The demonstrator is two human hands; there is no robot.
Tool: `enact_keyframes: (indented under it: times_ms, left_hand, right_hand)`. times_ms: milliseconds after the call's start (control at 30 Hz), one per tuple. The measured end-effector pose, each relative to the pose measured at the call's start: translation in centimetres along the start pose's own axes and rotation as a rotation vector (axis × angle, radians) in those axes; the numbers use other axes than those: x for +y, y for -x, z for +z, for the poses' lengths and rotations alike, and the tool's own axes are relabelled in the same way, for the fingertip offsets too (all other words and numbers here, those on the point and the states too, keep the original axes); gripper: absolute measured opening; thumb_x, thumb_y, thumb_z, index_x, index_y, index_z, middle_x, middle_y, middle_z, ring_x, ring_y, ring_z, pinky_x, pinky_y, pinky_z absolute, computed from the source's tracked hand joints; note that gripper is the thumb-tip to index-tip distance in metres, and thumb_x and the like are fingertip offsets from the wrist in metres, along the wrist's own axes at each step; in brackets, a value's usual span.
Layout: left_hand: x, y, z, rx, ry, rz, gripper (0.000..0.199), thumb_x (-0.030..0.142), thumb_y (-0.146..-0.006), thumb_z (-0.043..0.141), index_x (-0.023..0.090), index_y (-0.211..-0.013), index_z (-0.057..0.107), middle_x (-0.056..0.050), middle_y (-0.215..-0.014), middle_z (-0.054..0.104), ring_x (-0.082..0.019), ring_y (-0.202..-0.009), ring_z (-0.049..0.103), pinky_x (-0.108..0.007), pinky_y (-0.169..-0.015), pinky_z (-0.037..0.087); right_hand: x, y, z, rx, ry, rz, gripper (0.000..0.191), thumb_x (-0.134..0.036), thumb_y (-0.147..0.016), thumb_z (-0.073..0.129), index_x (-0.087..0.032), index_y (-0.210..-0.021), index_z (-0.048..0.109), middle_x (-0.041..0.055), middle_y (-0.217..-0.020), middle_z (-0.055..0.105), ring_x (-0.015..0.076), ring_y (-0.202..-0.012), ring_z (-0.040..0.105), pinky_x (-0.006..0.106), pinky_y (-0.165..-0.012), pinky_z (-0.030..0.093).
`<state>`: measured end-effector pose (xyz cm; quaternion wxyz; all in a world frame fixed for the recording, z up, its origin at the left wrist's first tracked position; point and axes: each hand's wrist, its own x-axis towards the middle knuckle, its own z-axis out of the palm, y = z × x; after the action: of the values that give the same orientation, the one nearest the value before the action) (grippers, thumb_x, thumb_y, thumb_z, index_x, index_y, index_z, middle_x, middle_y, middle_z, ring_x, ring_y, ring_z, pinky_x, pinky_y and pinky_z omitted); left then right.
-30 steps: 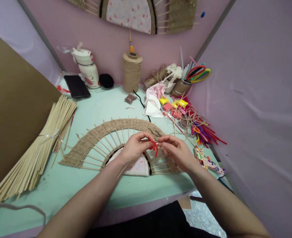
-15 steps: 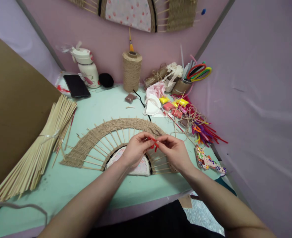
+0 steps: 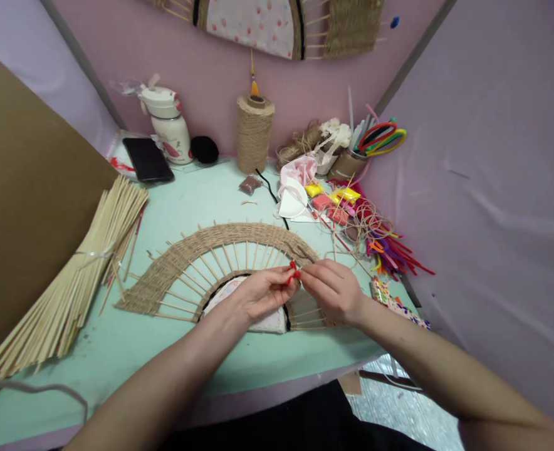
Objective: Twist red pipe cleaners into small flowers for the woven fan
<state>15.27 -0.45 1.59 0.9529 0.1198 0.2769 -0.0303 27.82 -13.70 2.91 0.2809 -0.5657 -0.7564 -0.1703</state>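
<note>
My left hand (image 3: 258, 294) and my right hand (image 3: 332, 290) meet over the right half of a fan-shaped piece (image 3: 197, 254) woven from jute twine over bamboo sticks, with a spotted fabric centre (image 3: 232, 289). Both hands pinch one small red pipe cleaner piece (image 3: 292, 272) between thumb and fingertips. The fan lies flat on the mint green table (image 3: 202, 200), and my hands hide part of its right side.
A tied bundle of bamboo sticks (image 3: 77, 279) lies left, beside a brown cardboard sheet (image 3: 27, 188). At the back stand a flask (image 3: 167, 125), a phone (image 3: 148, 160) and a jute spool (image 3: 254, 133). Coloured pipe cleaners (image 3: 392, 254), clay packets (image 3: 333, 200) and a patterned glue gun (image 3: 399, 304) crowd the right.
Both hands have sunk a little toward the fan, still pinching the red piece, which now shows less. The view has shifted slightly.
</note>
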Motion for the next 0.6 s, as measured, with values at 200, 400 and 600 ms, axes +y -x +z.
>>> enact_keyframes:
  times_ms: [200,400,600]
  left_hand:
    - [0.3,0.3,0.1,-0.009,-0.024,0.163,0.016,-0.007,-0.072,0.059,0.008,-0.073,0.063,-0.003,-0.071,0.062,-0.006,-0.063,0.059,-0.013,-0.064,0.050]
    - [0.7,0.8,0.3,-0.052,-0.301,0.491,0.019,0.015,-0.062,0.081,0.013,-0.074,0.067,-0.001,-0.076,0.066,-0.008,-0.068,0.060,-0.020,-0.069,0.050]
    - [0.0,0.8,0.5,-0.089,-0.565,0.527,0.019,0.024,-0.063,0.081,0.015,-0.070,0.067,0.000,-0.072,0.065,-0.009,-0.066,0.058,-0.021,-0.066,0.046]
  right_hand:
    - [0.7,-1.0,-0.5,-0.060,-0.057,0.093,0.023,-0.015,-0.091,0.052,-0.021,-0.109,0.063,0.0101,-0.096,0.069,0.0208,-0.089,0.063,0.036,-0.073,0.053]
    - [-2.0,-1.6,-0.4,0.119,-0.508,0.920,0.007,-0.025,-0.085,0.059,-0.020,-0.086,0.064,0.0046,-0.084,0.062,0.0158,-0.074,0.057,0.029,-0.066,0.047]
    - [-2.4,-2.2,-0.8,0.083,-1.013,1.319,0.021,-0.038,-0.074,0.070,-0.018,-0.080,0.067,-0.0037,-0.061,0.053,0.0098,-0.055,0.043,0.025,-0.054,0.035]
